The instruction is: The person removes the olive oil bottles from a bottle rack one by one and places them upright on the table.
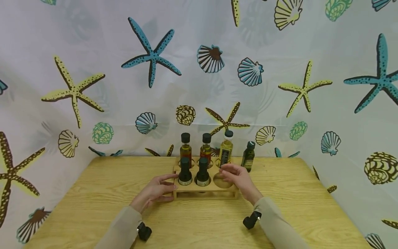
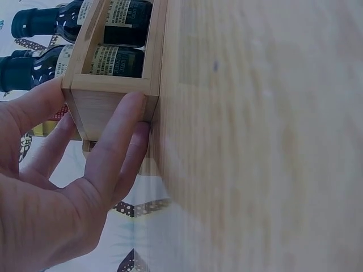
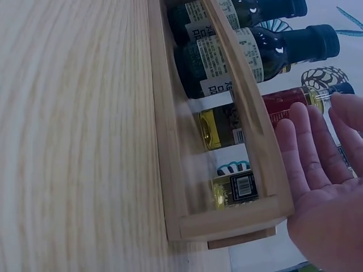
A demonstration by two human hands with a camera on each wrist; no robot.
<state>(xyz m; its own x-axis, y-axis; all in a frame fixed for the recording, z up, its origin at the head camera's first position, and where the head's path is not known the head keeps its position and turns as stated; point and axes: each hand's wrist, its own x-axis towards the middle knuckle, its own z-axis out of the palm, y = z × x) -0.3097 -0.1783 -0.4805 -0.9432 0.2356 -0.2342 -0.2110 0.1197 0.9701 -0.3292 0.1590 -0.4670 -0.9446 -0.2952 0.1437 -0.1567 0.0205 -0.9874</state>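
A light wooden two-tier rack (image 1: 206, 188) holds several bottles. Two dark bottles with black caps, one on the left (image 1: 185, 173) and one in the middle (image 1: 203, 173), stand in its front row. Behind them are two bottles of amber and red liquid, the left one (image 1: 185, 151) and the middle one (image 1: 205, 151), plus a yellow oil bottle (image 1: 225, 152). My left hand (image 1: 157, 190) touches the rack's left end with its fingers extended. Over the front right round hole hovers my right hand (image 1: 237, 176), loosely bent and holding nothing, near the oil bottle.
A small dark green bottle (image 1: 248, 159) stands on the wooden table (image 1: 124, 180) just right of the rack, behind my right hand. A white curtain (image 1: 199, 90) with starfish and shells hangs behind the table and along its sides.
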